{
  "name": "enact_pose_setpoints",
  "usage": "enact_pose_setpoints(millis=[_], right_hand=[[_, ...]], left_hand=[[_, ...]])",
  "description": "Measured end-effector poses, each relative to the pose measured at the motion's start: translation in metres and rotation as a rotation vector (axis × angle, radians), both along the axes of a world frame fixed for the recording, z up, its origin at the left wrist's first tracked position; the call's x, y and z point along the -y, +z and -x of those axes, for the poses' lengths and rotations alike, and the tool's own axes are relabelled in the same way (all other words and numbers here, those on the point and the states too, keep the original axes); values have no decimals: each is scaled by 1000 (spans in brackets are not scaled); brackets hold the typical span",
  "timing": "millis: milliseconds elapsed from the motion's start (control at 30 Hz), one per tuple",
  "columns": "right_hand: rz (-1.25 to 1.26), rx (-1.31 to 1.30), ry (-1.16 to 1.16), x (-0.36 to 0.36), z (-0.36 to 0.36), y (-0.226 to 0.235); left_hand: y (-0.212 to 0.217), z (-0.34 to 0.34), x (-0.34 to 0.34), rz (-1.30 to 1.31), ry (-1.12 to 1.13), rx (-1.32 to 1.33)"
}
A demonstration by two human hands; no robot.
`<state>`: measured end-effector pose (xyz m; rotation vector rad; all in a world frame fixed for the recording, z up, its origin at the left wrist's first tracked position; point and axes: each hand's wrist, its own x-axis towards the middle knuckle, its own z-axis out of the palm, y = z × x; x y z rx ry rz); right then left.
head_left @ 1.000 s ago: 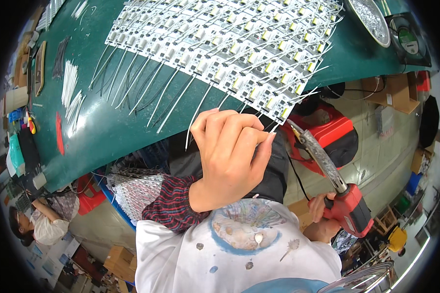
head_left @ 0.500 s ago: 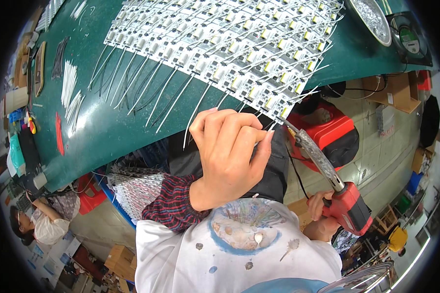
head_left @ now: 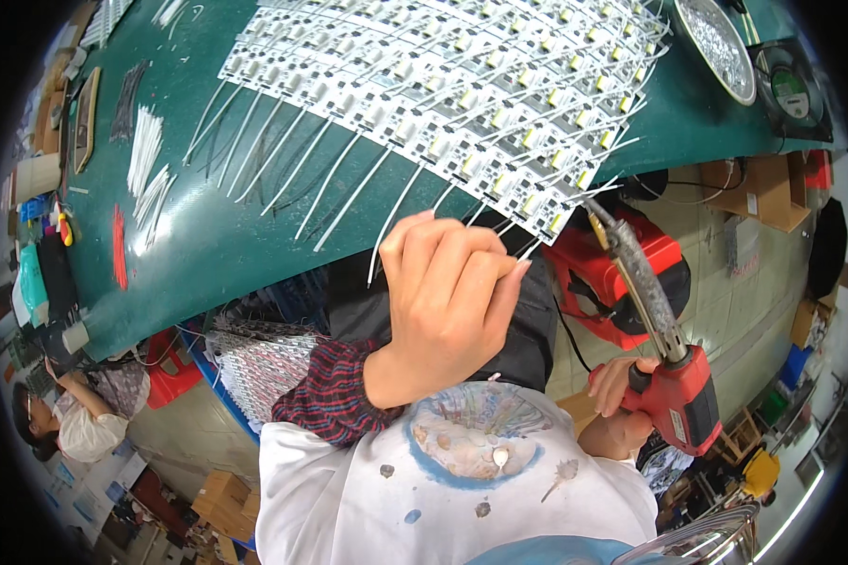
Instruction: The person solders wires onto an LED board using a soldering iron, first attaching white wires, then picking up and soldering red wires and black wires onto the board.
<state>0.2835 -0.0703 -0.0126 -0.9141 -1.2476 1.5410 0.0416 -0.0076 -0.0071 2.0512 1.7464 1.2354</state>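
The soldering gun (head_left: 685, 400) has its tip withdrawn from the near corner of the circuit-board panel (head_left: 443, 99); that joint is probably unheated. Panel: on bench (head_left: 207, 268), corner overhanging. Left hand (head_left: 448, 297): fingers pinching 1 white wire (head_left: 532, 250). Right hand (head_left: 615, 405): fingers gripping gun handle.

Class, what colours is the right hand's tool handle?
The tool handle is red and black, clearest in the head view.

On my table (head_left: 217, 282), circuit boards (head_left: 443, 104) lie upper centre, wire bundles (head_left: 145, 151) left of them, a bowl (head_left: 750, 85) upper right; my soldering iron (head_left: 680, 400) is lower right.
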Motion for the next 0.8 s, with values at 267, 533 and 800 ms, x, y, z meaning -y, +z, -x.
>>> enact_pose_setpoints(millis=[267,533,800], right_hand=[[-137,-10,-170,-44,54,1],[-78,-238,-77,-73,68,-5],[7,-281,-108,-76,87,2]], left_hand=[[43,116,32,139,127,-104],[23,217,-3,-1,492,-390],[26,244,9,35,503,-494]])
